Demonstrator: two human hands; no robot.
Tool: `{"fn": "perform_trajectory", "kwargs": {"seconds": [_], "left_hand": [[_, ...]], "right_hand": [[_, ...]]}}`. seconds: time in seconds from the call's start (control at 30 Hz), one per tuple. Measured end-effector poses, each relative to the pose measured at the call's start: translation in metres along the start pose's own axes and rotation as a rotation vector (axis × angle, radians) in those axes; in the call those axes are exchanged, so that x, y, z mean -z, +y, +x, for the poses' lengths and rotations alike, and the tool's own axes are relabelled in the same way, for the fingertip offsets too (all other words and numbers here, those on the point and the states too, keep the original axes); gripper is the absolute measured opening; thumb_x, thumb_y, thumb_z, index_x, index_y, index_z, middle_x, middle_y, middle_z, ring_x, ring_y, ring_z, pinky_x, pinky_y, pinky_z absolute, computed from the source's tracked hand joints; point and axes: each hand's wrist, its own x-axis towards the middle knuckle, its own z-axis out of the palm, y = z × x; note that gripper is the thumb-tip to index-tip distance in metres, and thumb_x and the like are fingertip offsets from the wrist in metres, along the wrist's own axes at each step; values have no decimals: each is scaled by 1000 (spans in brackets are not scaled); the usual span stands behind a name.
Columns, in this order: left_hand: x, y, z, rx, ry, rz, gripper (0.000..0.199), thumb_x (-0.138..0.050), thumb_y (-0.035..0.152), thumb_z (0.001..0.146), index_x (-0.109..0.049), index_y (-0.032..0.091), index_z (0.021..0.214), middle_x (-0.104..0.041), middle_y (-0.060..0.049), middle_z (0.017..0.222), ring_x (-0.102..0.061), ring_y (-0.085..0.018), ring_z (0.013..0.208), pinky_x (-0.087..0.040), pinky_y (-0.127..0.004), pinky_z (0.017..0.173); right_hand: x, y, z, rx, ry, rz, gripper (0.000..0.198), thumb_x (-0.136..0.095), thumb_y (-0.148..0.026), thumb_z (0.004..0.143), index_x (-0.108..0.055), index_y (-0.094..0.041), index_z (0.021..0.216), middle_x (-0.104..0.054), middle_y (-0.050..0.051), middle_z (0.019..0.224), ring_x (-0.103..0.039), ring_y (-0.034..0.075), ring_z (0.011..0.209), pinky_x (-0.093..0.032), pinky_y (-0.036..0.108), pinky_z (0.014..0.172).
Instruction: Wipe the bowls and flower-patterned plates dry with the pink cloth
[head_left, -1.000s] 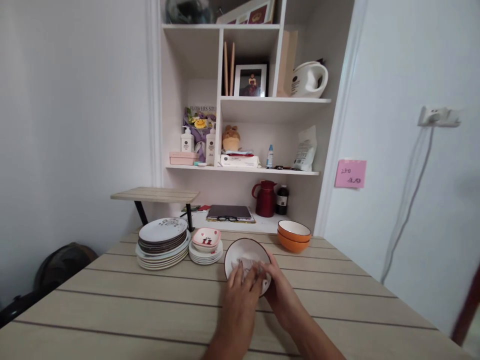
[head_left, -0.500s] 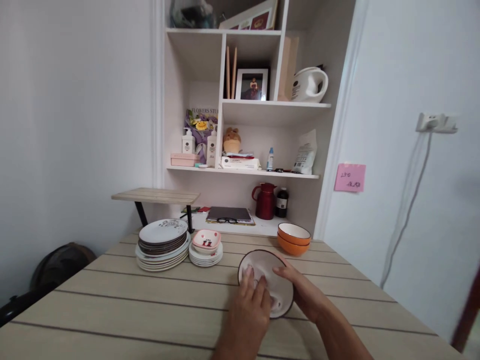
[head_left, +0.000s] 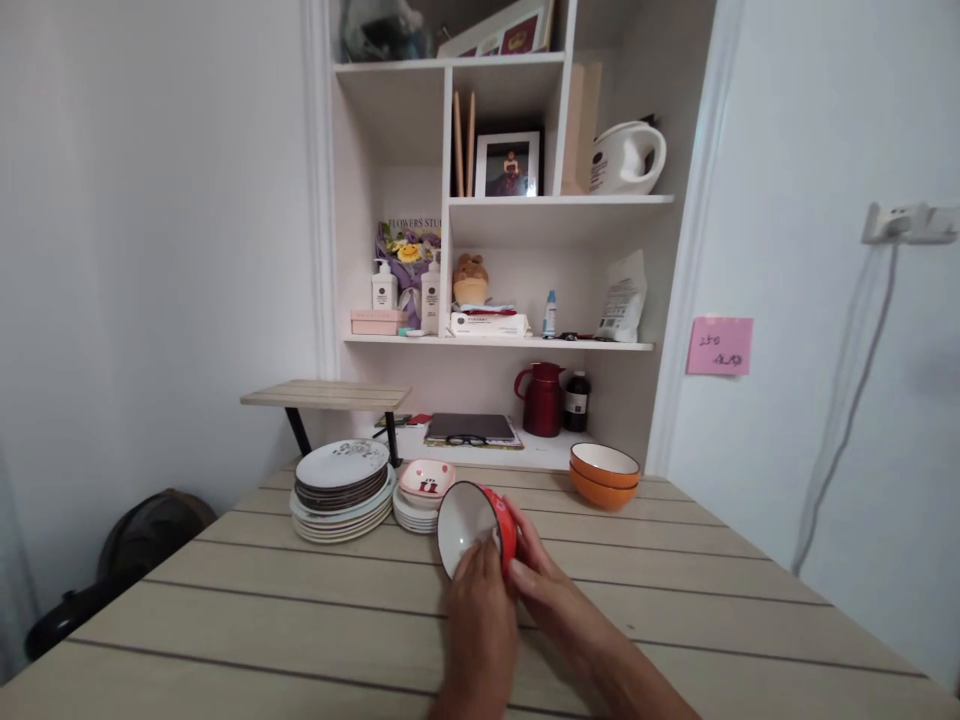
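Observation:
A bowl (head_left: 464, 525) with a red outside, white inside and dark rim is tilted up above the table, its opening turned to the left. My left hand (head_left: 484, 600) reaches over the near rim, fingers bent against the inner wall and their tips partly hidden. From the right, my right hand (head_left: 536, 565) is wrapped round the red outer wall. Behind the bowl, a small square pink-rimmed dish (head_left: 427, 481) rests on a stack of small white plates (head_left: 415, 518). A taller stack of plates (head_left: 343, 500) stands further left. Two nested orange bowls (head_left: 604, 487) sit at the back right.
The slatted wooden table (head_left: 315, 620) meets a white shelf unit (head_left: 517, 345) at its far edge. A small raised stand (head_left: 330, 394) is behind the plates. A red jug (head_left: 541, 400), a dark bottle (head_left: 576, 402) and a laptop-like flat object (head_left: 472, 428) occupy the lowest shelf.
The bowl has turned from facing me to facing left, so its red outside now shows. Both hands moved left with it, and the right hand shifted onto the outer wall. The view has shifted slightly.

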Motion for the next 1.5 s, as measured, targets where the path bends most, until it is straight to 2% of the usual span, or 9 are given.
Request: {"fn": "perform_trajectory", "kwargs": {"seconds": [0.13,0.33,0.53,0.63,0.77,0.93,1.1,1.23,1.5], "left_hand": [[-5,3,1,-79,-31,6,43,-55,9,87,-58,14,130,-70,-13,119,-66,-26,110,-56,-40,93],[-19,8,3,-244,-205,-38,43,-50,9,88,-58,16,130,-68,-12,123,-64,-26,114,-52,-42,101],[-20,11,3,-507,-233,15,50,-52,14,91,-47,19,141,-57,-8,141,-50,-27,132,-48,-46,106],[-18,6,9,-568,-183,34,45,-50,15,94,-49,24,139,-57,-4,142,-48,-24,135,-46,-44,108],[-16,-2,13,-624,-124,17,22,-52,22,96,-65,28,112,-64,1,131,-50,-22,132,-40,-47,113],[-17,0,10,-655,62,5,14,-55,22,95,-68,21,90,-69,0,122,-55,-25,128,-42,-45,112],[-14,-2,8,-585,128,113,24,-46,16,97,-68,18,107,-69,-4,123,-61,-24,120,-55,-40,98],[-9,-6,10,-524,153,205,36,-36,9,98,-63,14,121,-70,-6,123,-65,-22,114,-58,-38,93],[-3,1,17,-718,-24,101,42,-37,18,100,-50,22,140,-58,-2,140,-48,-18,135,-45,-35,108]], "right_hand": [[2,0,-2,-20,40,29,73,-68,-54,81,-37,-39,146,-49,3,150,-46,27,136,-29,44,115],[1,2,-1,-3,262,39,89,-82,-38,71,-35,-39,146,-63,4,134,-62,27,116,-43,44,103],[11,-25,5,140,535,-25,59,-75,-52,73,-60,-29,126,-65,5,127,-60,27,113,-45,39,98],[18,-42,1,122,457,-81,55,-74,-52,74,-63,-28,123,-66,5,127,-58,28,117,-45,40,99],[28,-59,-8,52,286,-185,51,-73,-52,76,-66,-26,119,-67,8,127,-57,30,120,-43,42,101],[43,-66,-14,-39,163,-165,51,-73,-50,78,-64,-27,122,-65,9,131,-59,31,120,-42,45,103],[30,-46,-6,51,222,8,80,-86,-40,65,-50,-37,136,-48,6,150,-56,30,126,-39,46,107],[7,-29,1,92,230,68,99,-89,-34,61,-37,-38,145,-55,7,145,-57,28,126,-34,45,112],[11,-35,6,-27,517,118,54,-76,-52,71,-66,-22,115,-76,10,104,-69,33,102,-51,45,91]]}}
